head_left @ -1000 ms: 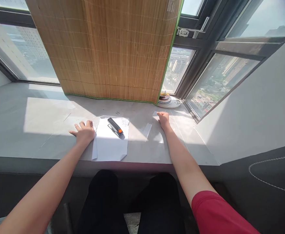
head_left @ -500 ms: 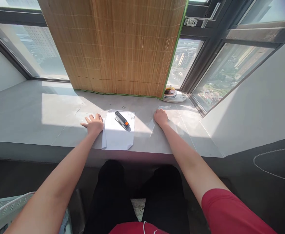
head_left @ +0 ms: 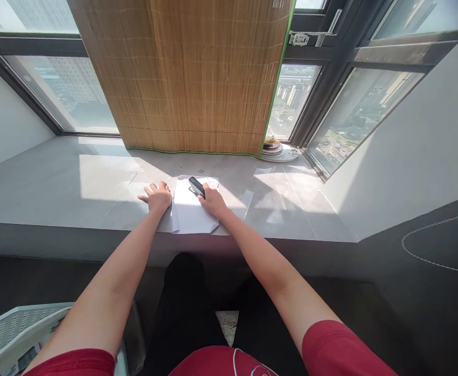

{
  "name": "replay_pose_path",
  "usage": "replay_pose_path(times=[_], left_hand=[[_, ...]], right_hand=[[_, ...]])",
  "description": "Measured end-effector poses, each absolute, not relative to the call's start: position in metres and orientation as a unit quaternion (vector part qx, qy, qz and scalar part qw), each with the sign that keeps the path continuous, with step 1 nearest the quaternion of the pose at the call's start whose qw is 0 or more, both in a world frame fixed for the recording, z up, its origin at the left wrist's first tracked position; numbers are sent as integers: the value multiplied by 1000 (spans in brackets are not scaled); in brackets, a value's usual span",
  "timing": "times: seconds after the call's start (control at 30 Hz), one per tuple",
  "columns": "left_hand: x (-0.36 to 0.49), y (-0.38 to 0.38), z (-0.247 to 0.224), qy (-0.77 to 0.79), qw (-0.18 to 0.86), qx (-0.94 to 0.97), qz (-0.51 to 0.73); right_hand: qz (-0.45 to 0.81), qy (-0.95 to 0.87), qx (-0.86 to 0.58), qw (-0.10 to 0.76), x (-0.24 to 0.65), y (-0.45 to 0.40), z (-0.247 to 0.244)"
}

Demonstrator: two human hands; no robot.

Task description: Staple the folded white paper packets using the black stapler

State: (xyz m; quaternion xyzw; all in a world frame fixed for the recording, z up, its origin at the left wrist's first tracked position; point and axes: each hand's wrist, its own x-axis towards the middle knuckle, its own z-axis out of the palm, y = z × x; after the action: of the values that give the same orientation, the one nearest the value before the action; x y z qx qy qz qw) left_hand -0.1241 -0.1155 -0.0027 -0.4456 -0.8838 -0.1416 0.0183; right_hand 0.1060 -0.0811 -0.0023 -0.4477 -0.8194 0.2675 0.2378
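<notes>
A black stapler (head_left: 196, 186) lies slantwise on a stack of white paper (head_left: 195, 218) on the pale windowsill. My right hand (head_left: 213, 201) has its fingers closed round the near end of the stapler, hiding that end. Flat on the sill, just left of the paper and touching or nearly touching its edge, rests my left hand (head_left: 158, 198) with fingers spread and nothing in them. Two small dark bits, perhaps staples (head_left: 201, 171), lie beyond the paper.
A bamboo blind (head_left: 205, 78) hangs over the window behind the sill. Stacked plates (head_left: 278, 151) stand in the far right corner. Clear flat pieces (head_left: 248, 201) lie right of the paper. A pale green basket (head_left: 9, 334) is at lower left; a bead chain (head_left: 404, 243) hangs right.
My right hand has moved left from the bare sill to the stapler and taken hold of it. My left hand stays beside the paper. The view has shifted slightly.
</notes>
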Motion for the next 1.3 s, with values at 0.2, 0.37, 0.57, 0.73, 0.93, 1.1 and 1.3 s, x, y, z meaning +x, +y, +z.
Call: replay_pose_path(times=[0.2, 0.37, 0.57, 0.73, 0.93, 1.1, 1.3], left_hand=[[-122, -118, -1, -883, 26, -443, -154], [-121, -119, 0, -880, 31, -447, -157], [-121, -122, 1, -879, 42, -447, -163], [-95, -133, 14, -839, 40, -502, -205], [3, -146, 1, -664, -84, -706, -233], [34, -154, -11, -647, -75, -745, -141], [30, -153, -8, -660, -60, -735, -143]], right_hand=[[230, -805, -491, 243, 162, -77, -6], [224, -785, -519, 253, 236, -68, -7], [212, -794, -474, 316, 278, -64, -16], [134, -805, -480, 321, 277, -66, -19], [116, -812, -475, 318, 279, -70, -17], [124, -808, -469, 334, 280, -74, -12], [182, -787, -491, 326, 279, -69, -14]])
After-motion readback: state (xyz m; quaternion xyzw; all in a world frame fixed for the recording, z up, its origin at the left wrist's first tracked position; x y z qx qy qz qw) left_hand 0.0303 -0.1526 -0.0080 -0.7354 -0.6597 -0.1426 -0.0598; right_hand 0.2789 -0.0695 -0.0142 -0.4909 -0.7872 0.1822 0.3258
